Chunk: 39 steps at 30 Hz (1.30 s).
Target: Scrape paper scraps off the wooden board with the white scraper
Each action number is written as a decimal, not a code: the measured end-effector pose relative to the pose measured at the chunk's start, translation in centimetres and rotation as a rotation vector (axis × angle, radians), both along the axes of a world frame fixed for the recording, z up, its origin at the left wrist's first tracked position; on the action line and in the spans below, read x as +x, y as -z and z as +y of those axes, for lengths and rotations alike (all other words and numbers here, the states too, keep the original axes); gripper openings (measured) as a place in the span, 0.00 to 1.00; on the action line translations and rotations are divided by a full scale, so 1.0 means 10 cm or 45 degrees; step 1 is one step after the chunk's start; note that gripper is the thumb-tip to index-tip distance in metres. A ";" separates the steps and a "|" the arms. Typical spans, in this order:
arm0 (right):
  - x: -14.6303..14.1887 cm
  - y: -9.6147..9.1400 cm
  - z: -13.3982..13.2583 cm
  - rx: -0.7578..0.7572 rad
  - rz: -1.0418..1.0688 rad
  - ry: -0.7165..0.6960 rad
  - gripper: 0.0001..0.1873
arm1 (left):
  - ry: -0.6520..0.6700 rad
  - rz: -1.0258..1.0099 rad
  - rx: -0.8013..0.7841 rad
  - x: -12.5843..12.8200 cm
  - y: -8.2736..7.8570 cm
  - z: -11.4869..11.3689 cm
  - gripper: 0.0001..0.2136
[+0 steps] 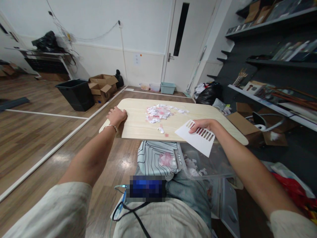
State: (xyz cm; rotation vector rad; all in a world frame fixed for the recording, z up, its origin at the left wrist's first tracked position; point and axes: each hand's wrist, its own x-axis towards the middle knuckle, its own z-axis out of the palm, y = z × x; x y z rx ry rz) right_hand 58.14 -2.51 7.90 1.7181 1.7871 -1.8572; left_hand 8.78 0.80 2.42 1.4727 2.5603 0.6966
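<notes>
My left hand (117, 115) grips the left edge of the pale wooden tabletop (135, 129), its fingers curled over the rim. In my right hand (203, 125) is a white slotted card (194, 140), a flat piece with a row of cut-out slots, tilted above the table's near edge. Thumb and fingers pinch it along the slotted side. A spread pile of white and pink paper scraps (158, 113) lies at the middle of the tabletop. One small scrap (160, 130) sits closer to me. Below the card, a clear plastic bin (210, 165) holds more white scraps.
A line-patterned cloth (151, 157) with pink scraps covers my lap, near a pixelated device (147, 188) on a strap. A black bin (76, 94) and cardboard boxes (102, 86) stand left. Shelves (269, 23) and an open carton (247, 124) are right.
</notes>
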 end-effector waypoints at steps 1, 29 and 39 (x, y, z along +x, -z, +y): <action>-0.02 0.00 -0.01 -0.009 -0.004 -0.008 0.27 | 0.001 -0.001 -0.003 0.00 0.00 0.00 0.36; -0.23 0.04 -0.08 0.092 0.093 -0.149 0.29 | 0.013 -0.001 -0.022 -0.02 0.02 0.03 0.37; -0.23 0.11 0.07 -0.070 -0.050 -0.053 0.24 | 0.008 0.010 -0.039 -0.01 0.00 0.02 0.37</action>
